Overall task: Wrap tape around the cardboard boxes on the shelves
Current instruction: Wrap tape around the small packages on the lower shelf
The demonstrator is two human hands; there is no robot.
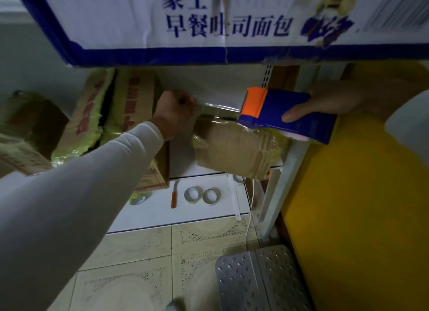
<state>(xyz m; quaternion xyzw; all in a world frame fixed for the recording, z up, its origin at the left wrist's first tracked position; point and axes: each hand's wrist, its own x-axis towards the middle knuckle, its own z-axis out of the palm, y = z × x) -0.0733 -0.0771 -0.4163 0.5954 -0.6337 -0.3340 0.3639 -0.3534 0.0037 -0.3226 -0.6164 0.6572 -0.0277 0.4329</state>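
Partway through, by the look of it. Left hand [174,112] fisted, fingers clamped on the free end of a clear tape strip [218,108], stretched taut toward three o'clock into the tape dispenser [285,115]. Right hand [329,101] wrapped round that blue-and-orange dispenser, thumb pressed on its near face, other fingers hidden behind. Just below the strip, at about five o'clock from the left fist, a small brown cardboard box [234,150] on the shelf, already banded with several glossy turns (edges wrinkled, yellowish film at both ends). Off at nine o'clock, taller red-lettered boxes [130,106] leaning together, showing yellow-green wrap along their edges, so seemingly handled too. Overhead at twelve, a large white box with blue print [185,20], torn at the seam, no fresh tape discernible. Down at six, on the white lower shelf [162,217], two spare tape rolls [202,195] beside an orange-handled cutter [174,197]. Likely left: laying this strip, cutting, then any unwrapped boxes.
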